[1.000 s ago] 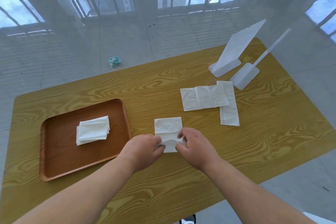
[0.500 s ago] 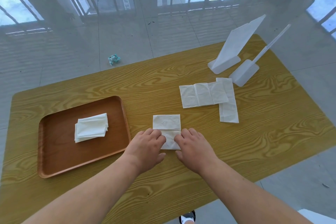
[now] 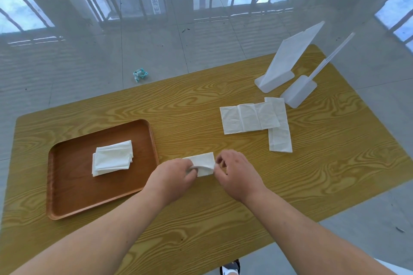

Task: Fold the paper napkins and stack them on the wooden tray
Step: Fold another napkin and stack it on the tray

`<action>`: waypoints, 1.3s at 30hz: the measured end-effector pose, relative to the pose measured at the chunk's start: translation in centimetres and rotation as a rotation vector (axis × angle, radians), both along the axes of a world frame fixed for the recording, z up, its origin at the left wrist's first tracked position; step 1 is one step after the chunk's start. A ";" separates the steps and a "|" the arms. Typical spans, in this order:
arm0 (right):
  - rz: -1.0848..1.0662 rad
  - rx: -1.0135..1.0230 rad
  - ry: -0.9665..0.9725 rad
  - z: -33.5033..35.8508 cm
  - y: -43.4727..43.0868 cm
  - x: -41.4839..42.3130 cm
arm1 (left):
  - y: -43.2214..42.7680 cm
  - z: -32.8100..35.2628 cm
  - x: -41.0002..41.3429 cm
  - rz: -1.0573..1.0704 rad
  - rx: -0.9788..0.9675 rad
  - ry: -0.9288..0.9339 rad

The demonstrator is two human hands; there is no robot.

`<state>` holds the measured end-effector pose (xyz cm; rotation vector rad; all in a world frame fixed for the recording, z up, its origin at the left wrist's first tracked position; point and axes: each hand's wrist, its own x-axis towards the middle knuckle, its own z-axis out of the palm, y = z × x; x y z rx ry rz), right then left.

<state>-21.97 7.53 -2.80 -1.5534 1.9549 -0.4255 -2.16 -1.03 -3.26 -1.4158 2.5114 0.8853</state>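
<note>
A small folded white napkin [image 3: 204, 164] lies on the table just right of the wooden tray [image 3: 73, 194]. My left hand [image 3: 173, 175] pinches its left end. My right hand [image 3: 238, 173] sits at its right edge, fingers curled and touching it. A stack of folded napkins [image 3: 111, 157] rests in the middle of the tray. Two unfolded napkins [image 3: 250, 119] lie crossed on the table farther right, one flat strip [image 3: 280, 131] partly under the other.
Two white plastic stands [image 3: 277, 78] [image 3: 298, 92] rise at the table's far right corner. A crumpled wrapper [image 3: 140, 73] lies on the tiled floor beyond the table. A shoe [image 3: 230, 269] shows below the near edge.
The napkin was pressed flat under both hands, then folded over once more into a narrower shape. My left hand now grips its end and my right hand has shifted to its right edge.
</note>
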 end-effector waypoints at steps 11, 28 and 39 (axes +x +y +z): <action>0.233 -0.055 0.150 -0.7 0.7 1.6 | 0.2 -1.1 0.7 -0.146 -0.335 -0.026; -0.730 0.565 -0.971 0.1 -1.8 2.0 | -0.1 -0.3 0.6 -0.297 -0.532 0.106; -0.577 0.394 -1.243 2.3 -7.7 7.1 | -3.0 2.8 6.2 0.735 0.319 0.542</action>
